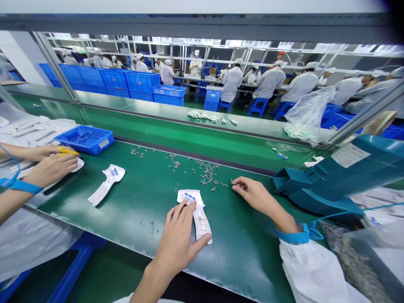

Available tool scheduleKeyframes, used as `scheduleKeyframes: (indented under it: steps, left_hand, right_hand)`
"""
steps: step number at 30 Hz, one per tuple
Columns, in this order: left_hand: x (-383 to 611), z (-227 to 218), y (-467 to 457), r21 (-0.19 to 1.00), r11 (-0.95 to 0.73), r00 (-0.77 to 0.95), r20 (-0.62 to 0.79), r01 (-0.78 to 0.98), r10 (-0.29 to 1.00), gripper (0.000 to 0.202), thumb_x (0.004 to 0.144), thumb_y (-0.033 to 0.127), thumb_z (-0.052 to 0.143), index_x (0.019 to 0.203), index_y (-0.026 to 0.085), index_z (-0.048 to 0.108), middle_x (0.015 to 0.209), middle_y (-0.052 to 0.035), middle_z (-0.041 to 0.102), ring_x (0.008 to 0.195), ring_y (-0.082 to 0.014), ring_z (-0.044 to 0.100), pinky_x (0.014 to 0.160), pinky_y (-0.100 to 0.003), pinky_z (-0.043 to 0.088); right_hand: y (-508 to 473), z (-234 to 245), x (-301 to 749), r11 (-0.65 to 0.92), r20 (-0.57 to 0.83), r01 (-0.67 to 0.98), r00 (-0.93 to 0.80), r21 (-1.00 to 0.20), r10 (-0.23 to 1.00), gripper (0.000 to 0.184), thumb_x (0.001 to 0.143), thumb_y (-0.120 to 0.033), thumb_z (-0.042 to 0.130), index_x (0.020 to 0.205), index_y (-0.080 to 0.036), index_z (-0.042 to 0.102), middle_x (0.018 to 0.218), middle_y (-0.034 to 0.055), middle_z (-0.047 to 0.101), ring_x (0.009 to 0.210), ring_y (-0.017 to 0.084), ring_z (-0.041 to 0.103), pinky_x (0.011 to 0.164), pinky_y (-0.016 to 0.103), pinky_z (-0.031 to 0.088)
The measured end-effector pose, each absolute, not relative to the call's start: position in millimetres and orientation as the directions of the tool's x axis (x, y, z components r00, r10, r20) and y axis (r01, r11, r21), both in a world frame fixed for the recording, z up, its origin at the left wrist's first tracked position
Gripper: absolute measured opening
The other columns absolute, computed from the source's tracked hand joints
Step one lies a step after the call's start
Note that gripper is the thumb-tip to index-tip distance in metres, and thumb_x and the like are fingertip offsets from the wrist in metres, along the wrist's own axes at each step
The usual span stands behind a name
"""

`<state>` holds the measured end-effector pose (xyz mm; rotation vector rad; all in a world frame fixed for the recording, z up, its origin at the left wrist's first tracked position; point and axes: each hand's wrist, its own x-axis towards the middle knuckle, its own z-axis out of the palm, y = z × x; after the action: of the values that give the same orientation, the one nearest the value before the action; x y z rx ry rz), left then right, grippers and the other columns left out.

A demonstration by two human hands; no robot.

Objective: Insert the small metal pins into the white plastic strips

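My left hand (176,237) lies over a white plastic shell (202,223) shaped like a handle with a wider head, holding it against the green bench. Its fingertips rest near the blue pieces in the shell's head, and the thumb presses the lower right edge. Small metal parts (208,170) lie scattered beyond the shell. At their right end, my right hand (251,192) is pinched closed, with a tiny metal part seemingly at the fingertips. A second white shell (109,183) with blue pieces lies apart on the left.
A co-worker's hands (52,166) hold something yellow at the left, beside a blue tray (85,141) of dark blue pieces. A teal bin (328,176) stands right of my right hand. Behind the bench runs a raised ledge (151,111) bearing small white-green parts.
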<state>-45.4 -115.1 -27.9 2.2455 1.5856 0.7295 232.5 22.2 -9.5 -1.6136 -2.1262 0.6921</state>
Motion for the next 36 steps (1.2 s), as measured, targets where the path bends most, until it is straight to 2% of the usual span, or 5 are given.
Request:
scheduleKeyframes:
  steps: [5,13,21,27,36]
  left_hand:
    - [-46,-21,-117,0.521,-0.446,0.274,0.375,0.728,0.886,0.051,0.092,0.033,0.063,0.137,0.023,0.041,0.136,-0.0095,0.055,0.134,-0.0299,0.041,0.106,-0.046,0.038]
    - [-42,-17,-117,0.558,-0.513,0.209,0.518,0.652,0.83,0.012,0.096,0.014,0.054,0.105,0.022,0.056,0.095,-0.0021,0.066,0.088,-0.0185,0.059,0.077,-0.033,0.043]
    - [-42,-19,-116,0.547,-0.498,0.201,0.513,0.673,0.835,0.011,0.095,0.017,0.057,0.104,0.023,0.056,0.097,-0.0024,0.065,0.092,-0.0188,0.059,0.081,-0.034,0.045]
    - [-39,-25,-112,0.501,-0.37,0.242,0.304,0.783,0.922,0.057,0.09,0.044,0.063,0.138,0.023,0.039,0.143,-0.0118,0.047,0.14,-0.0336,0.033,0.108,-0.051,0.036]
    - [-39,-29,-111,0.514,-0.342,0.256,0.233,0.787,0.938,0.063,0.09,0.049,0.062,0.14,0.021,0.036,0.143,-0.0119,0.05,0.14,-0.0326,0.036,0.11,-0.051,0.035]
  right_hand:
    - [-7,10,188,0.062,-0.117,0.345,-0.474,-0.937,0.873,0.04,0.081,-0.042,0.07,0.111,-0.02,0.057,0.088,0.0013,0.062,0.08,0.016,0.059,0.078,0.031,0.049]
    - [-39,14,140,-0.29,-0.254,0.066,-0.691,-0.955,0.676,0.039,0.071,-0.034,0.084,0.1,-0.018,0.063,0.083,-0.0012,0.063,0.074,0.011,0.059,0.074,0.027,0.048]
    - [-35,12,143,-0.277,-0.264,0.081,-0.633,-0.957,0.727,0.038,0.073,-0.035,0.082,0.102,-0.018,0.063,0.081,-0.0013,0.064,0.075,0.012,0.06,0.076,0.027,0.048]
    - [-31,24,152,0.012,-0.235,0.329,-0.702,-0.944,0.673,0.024,0.088,-0.034,0.064,0.107,-0.02,0.06,0.085,0.0015,0.067,0.077,0.015,0.062,0.074,0.029,0.05]
    - [-26,43,135,0.29,-0.254,0.537,-0.722,-0.792,0.644,0.015,0.085,-0.016,0.052,0.097,-0.022,0.059,0.079,0.0007,0.07,0.071,0.017,0.063,0.062,0.026,0.045]
